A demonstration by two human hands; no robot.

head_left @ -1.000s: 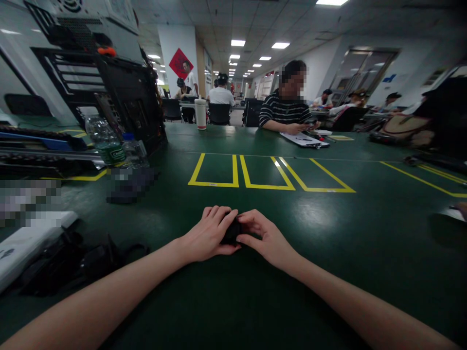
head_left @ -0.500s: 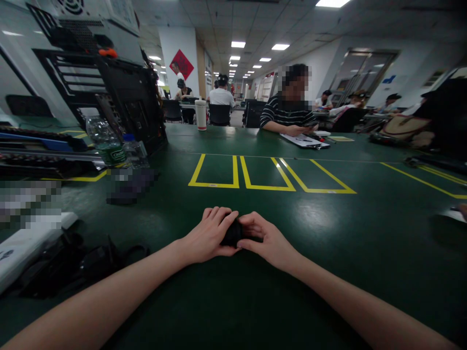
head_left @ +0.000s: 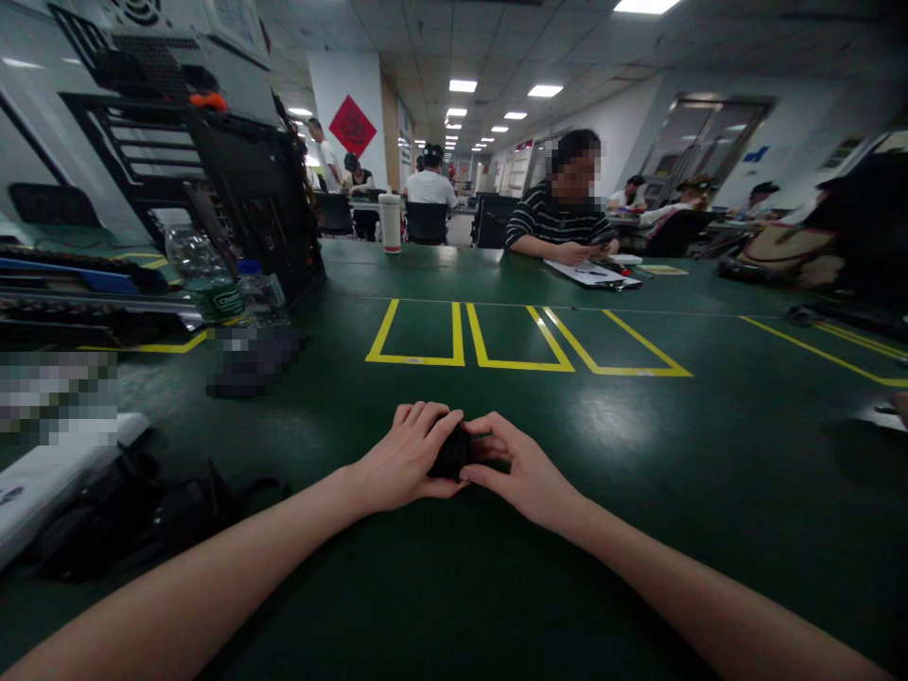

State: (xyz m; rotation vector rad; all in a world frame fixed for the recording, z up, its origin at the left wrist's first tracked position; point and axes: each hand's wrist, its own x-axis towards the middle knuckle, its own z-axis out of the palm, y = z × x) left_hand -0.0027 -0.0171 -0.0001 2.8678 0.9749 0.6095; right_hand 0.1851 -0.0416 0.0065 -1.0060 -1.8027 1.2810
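Note:
My left hand [head_left: 408, 458] and my right hand [head_left: 521, 468] meet on the green table [head_left: 638, 454], both closed round a small black object [head_left: 451, 454]. The left fingers curl over its top and the left thumb lies under it. The right thumb and fingers pinch its right side. Most of the object is hidden between the hands, so I cannot make out what it is.
Yellow tape rectangles [head_left: 497, 336] mark the table ahead. A black rack [head_left: 234, 189] and plastic bottles [head_left: 209, 274] stand at the left, black straps [head_left: 142, 511] near my left arm. A person in a striped shirt [head_left: 557, 222] sits across, beside a clipboard [head_left: 592, 272].
My hands stay together on the black object; the right fingers have shifted slightly. A person in the far background has walked left.

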